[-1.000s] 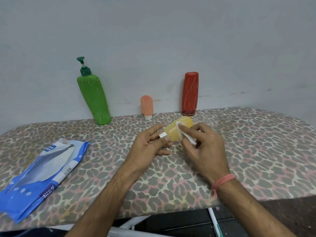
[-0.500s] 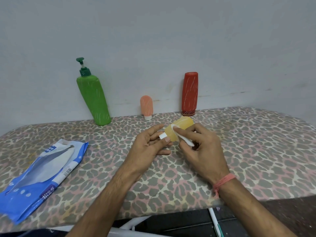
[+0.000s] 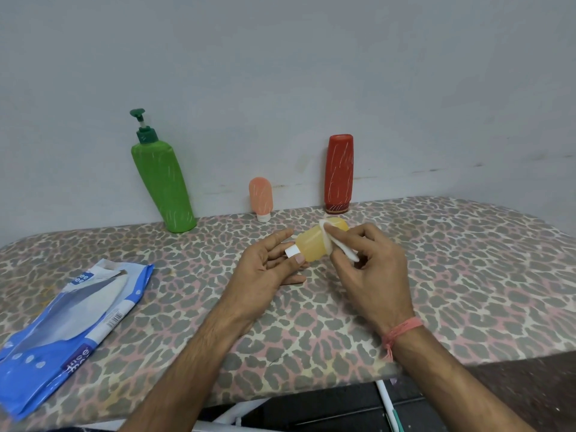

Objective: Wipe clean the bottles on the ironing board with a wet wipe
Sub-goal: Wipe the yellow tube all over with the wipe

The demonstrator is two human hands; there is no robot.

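Note:
A small yellow bottle (image 3: 313, 244) with a white cap lies tilted above the leopard-print ironing board (image 3: 467, 275). My left hand (image 3: 265, 269) grips it at the cap end. My right hand (image 3: 371, 269) pinches a folded white wet wipe (image 3: 335, 244) and presses it against the far end of the bottle's body. Against the wall stand a green pump bottle (image 3: 162, 185), a small peach bottle (image 3: 261, 199) upside down on its cap, and a red bottle (image 3: 339, 173).
A blue wet-wipe pack (image 3: 65, 322) lies flat at the board's left front. The grey wall runs right behind the bottles. The board's front edge crosses below my forearms, with white frame tubes (image 3: 385, 403) and dark floor beneath.
My right hand has slid the wipe along the yellow bottle toward its far end. My left hand keeps its grip at the cap. The other bottles have not moved.

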